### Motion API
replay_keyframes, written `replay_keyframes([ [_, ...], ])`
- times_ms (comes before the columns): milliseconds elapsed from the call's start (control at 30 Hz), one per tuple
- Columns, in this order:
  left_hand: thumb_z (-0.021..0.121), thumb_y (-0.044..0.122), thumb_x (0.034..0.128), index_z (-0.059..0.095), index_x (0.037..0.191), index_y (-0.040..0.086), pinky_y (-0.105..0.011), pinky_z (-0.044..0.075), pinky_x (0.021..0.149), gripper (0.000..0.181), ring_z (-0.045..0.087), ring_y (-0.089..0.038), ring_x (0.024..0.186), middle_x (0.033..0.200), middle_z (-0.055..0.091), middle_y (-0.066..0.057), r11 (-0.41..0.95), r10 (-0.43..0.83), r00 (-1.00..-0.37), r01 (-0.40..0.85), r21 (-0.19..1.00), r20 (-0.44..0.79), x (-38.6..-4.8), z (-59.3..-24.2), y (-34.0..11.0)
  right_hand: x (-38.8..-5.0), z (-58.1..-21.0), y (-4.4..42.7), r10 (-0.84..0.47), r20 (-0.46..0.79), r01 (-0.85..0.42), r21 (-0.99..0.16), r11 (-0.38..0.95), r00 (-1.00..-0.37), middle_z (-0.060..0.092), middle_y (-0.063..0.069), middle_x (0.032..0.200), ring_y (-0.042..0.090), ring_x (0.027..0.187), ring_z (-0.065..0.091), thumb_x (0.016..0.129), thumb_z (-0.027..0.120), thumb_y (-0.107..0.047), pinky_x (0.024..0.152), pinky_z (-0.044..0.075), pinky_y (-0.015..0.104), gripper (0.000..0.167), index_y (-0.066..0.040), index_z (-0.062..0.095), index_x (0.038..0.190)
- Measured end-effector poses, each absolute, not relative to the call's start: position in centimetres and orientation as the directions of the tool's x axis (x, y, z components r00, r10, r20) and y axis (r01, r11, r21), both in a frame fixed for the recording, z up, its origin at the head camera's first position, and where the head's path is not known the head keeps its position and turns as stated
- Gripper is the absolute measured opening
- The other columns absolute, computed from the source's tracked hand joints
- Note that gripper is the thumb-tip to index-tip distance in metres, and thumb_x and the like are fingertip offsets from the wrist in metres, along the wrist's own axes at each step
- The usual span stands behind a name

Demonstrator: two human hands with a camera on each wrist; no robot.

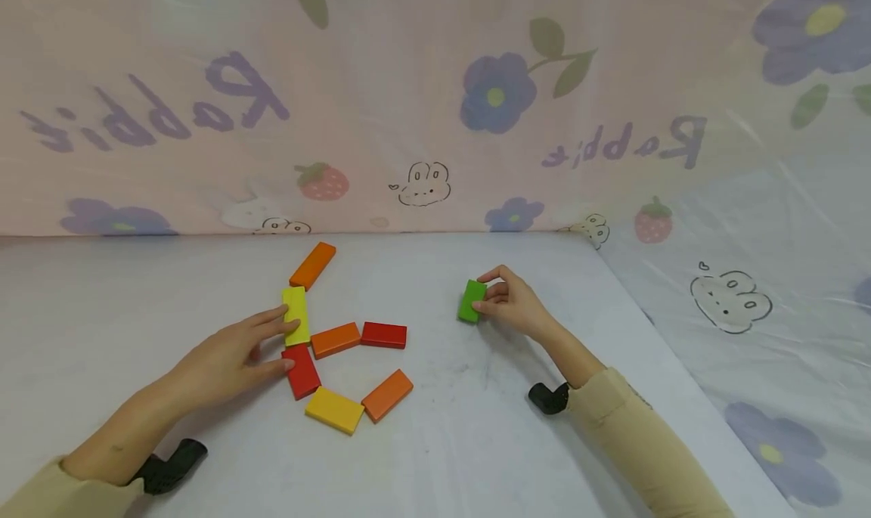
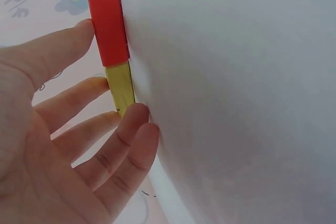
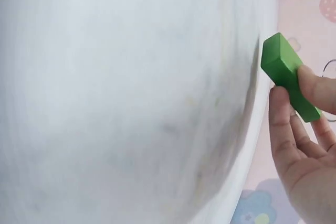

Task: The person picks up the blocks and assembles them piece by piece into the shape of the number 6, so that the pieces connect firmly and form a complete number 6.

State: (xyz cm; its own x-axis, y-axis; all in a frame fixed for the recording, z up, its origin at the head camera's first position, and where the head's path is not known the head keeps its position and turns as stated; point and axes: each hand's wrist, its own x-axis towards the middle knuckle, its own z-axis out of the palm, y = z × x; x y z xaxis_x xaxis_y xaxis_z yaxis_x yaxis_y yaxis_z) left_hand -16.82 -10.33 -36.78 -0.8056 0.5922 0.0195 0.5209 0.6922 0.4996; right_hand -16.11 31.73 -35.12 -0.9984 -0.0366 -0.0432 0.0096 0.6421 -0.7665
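My right hand (image 1: pixel 513 302) pinches a green block (image 1: pixel 472 301) between thumb and fingers, at the right of the laid blocks. In the right wrist view that green block (image 3: pixel 286 72) is tilted in the grip. At the left, my left hand (image 1: pixel 224 355) has its thumb on a red block (image 1: pixel 302 371) and fingertips on a yellow block (image 1: pixel 296 316). Its fingers are loosely extended in the left wrist view, touching the red block (image 2: pixel 107 22) and the yellow block (image 2: pixel 121 87). Those two blocks lie end to end.
More blocks lie on the white table (image 1: pixel 463 457): an orange block (image 1: pixel 314 265) at the far end, an orange block (image 1: pixel 336 340) and red block (image 1: pixel 384 335) branching right, and a yellow-orange block (image 1: pixel 334 410) beside an orange block (image 1: pixel 387 395) at the front. Patterned cloth (image 1: pixel 381 110) hangs behind.
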Motion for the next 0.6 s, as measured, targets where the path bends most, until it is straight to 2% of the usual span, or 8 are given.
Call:
replay_keyframes([
  [100,0.074,0.036,0.0818,0.058,0.133,0.01,-0.057,0.049,0.088,0.06,0.056,-0.027,0.097,0.144,0.044,-0.023,0.698,0.588,-0.809,0.514,0.499,0.012,-16.7,-36.9,-10.1,-15.7,-35.1,31.5,-0.052,-0.049,0.007,-0.79,0.613,-0.997,0.065,0.018,0.096,0.017,0.083,0.063,0.086,0.07,-0.006,0.073,0.051,0.023,0.044,0.001,0.049,0.123],
  [200,0.074,0.036,0.0815,0.057,0.133,0.01,-0.055,0.05,0.087,0.06,0.055,-0.021,0.093,0.144,0.044,-0.023,0.7,0.585,-0.811,0.51,0.5,0.009,-16.7,-37.0,-10.2,-15.6,-35.2,31.1,-0.069,-0.055,0.005,-0.813,0.583,-0.996,0.065,0.018,0.095,0.014,0.081,0.063,0.085,0.07,-0.005,0.071,0.051,0.022,0.043,0.001,0.049,0.123],
  [333,0.074,0.035,0.0817,0.057,0.133,0.009,-0.054,0.051,0.086,0.06,0.055,-0.021,0.092,0.144,0.043,-0.024,0.693,0.59,-0.808,0.514,0.505,0.012,-16.8,-37.0,-10.3,-15.3,-35.2,30.5,-0.087,-0.073,0.013,-0.831,0.556,-0.994,0.066,0.017,0.095,0.013,0.079,0.063,0.085,0.07,-0.004,0.071,0.052,0.022,0.043,0.001,0.049,0.123],
  [467,0.074,0.035,0.082,0.057,0.133,0.009,-0.052,0.052,0.085,0.06,0.052,-0.016,0.083,0.145,0.043,-0.024,0.689,0.594,-0.804,0.518,0.507,0.014,-16.9,-37.0,-10.3,-15.1,-35.1,30.0,-0.112,-0.077,0.005,-0.847,0.532,-0.991,0.066,0.018,0.095,0.013,0.078,0.063,0.085,0.069,-0.003,0.071,0.052,0.022,0.043,0.002,0.049,0.123],
  [600,0.074,0.035,0.0822,0.057,0.133,0.008,-0.055,0.05,0.088,0.06,0.055,-0.021,0.09,0.145,0.043,-0.024,0.686,0.596,-0.803,0.52,0.509,0.016,-16.9,-37.1,-10.3,-14.8,-35.0,29.6,-0.135,-0.084,0.004,-0.864,0.503,-0.987,0.067,0.018,0.094,0.011,0.077,0.063,0.085,0.069,-0.002,0.071,0.052,0.021,0.043,0.003,0.048,0.123],
])
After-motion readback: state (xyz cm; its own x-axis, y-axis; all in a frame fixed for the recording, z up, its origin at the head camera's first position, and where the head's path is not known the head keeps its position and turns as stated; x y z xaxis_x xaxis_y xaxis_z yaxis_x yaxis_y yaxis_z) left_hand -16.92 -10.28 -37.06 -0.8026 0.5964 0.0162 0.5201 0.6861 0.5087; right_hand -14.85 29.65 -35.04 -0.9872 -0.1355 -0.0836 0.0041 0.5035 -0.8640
